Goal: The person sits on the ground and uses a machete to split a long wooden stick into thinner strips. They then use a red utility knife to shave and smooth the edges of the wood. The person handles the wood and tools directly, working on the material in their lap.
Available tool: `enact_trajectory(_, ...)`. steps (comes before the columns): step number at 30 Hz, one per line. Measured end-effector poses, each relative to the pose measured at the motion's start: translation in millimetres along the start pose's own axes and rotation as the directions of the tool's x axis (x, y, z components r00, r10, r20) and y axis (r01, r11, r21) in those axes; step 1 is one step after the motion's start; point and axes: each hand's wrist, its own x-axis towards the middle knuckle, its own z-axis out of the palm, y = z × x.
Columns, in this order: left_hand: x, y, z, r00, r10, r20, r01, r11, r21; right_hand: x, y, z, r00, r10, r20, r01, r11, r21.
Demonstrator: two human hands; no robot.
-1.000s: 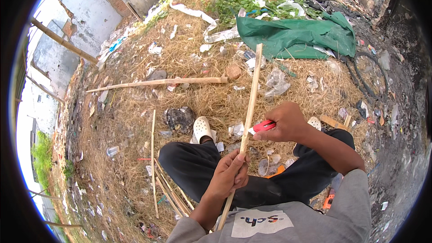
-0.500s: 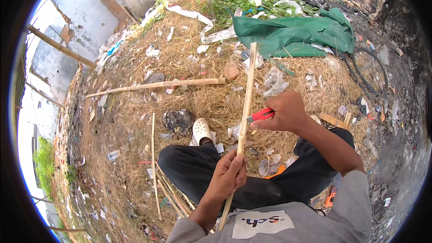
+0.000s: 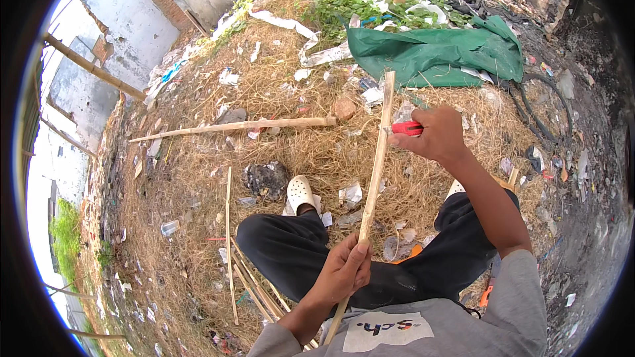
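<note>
A long pale strip of split bamboo point(image 3: 376, 185) slants up and away from my lap. My left hand point(image 3: 346, 266) is wrapped round its lower part, and the near end passes under that hand toward my shirt. My right hand point(image 3: 433, 133) grips a red utility knife point(image 3: 407, 128). The knife's blade is at the strip's right edge, in its upper part; whether it cuts into the bamboo I cannot make out. Left of my knee, several thin bamboo strips point(image 3: 254, 287) lie on the dry grass, and one longer bamboo piece point(image 3: 231, 129) lies crosswise farther off.
A crumpled green tarp point(image 3: 436, 53) lies beyond the strip. A dark rock point(image 3: 266, 180) sits by my cream clog point(image 3: 301, 193). An orange tool point(image 3: 487, 291) lies near my right hip. Litter covers the straw, and a bamboo pole point(image 3: 96, 67) leans at the left.
My right hand and the knife have moved up along the strip, away from me. The strip's far end has swung slightly right. My left hand keeps its grip.
</note>
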Motion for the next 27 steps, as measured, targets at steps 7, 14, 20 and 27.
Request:
enact_trajectory(7,-4.4,-8.7,1.5,0.998,-0.059,0.000,0.059,0.998,0.002,20.2,44.1,8.1,0.975,0.206,-0.081,-0.205,0.979,0.015)
enact_trajectory(14,-19.9,-23.4,2.6,0.973,-0.187,0.137,0.171,0.978,0.121,32.4,88.8,12.0,0.840,0.536,-0.079,-0.534,0.844,0.055)
enact_trajectory(20,-23.7,-20.4,-10.6,0.995,-0.075,-0.058,0.083,0.986,0.147,17.7,61.6,-25.5,0.891,0.451,0.053,-0.454,0.884,0.114)
enact_trajectory(27,1.3,4.9,-11.8,0.991,0.065,-0.117,-0.037,0.972,0.233,-42.0,-42.3,-6.2,0.960,-0.181,0.215,0.129,0.963,0.236)
